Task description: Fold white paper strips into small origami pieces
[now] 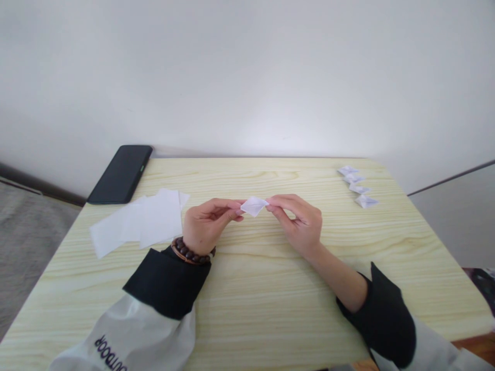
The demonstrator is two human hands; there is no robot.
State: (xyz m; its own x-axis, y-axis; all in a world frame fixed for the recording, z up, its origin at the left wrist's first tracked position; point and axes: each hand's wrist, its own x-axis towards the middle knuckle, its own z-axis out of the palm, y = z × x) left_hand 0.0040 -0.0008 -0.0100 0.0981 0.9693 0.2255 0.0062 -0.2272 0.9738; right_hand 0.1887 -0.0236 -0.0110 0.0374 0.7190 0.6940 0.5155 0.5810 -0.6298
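Note:
A small white folded paper [254, 206], diamond-shaped from here, is held above the middle of the table. My left hand [211, 221] pinches its left corner between thumb and fingers. On the opposite corner, the thumb and forefinger of my right hand [297, 221] are closed. Loose white paper sheets [160, 216] lie overlapping just left of my left hand. Several folded paper boats [366, 201] stand in a row at the right rear of the table, beyond my right hand.
A black smartphone [121, 175] lies at the table's back left corner. The pale wood-grain table [255, 309] meets a white wall [247, 77] at its far edge. A dark object [483, 281] shows past the right edge.

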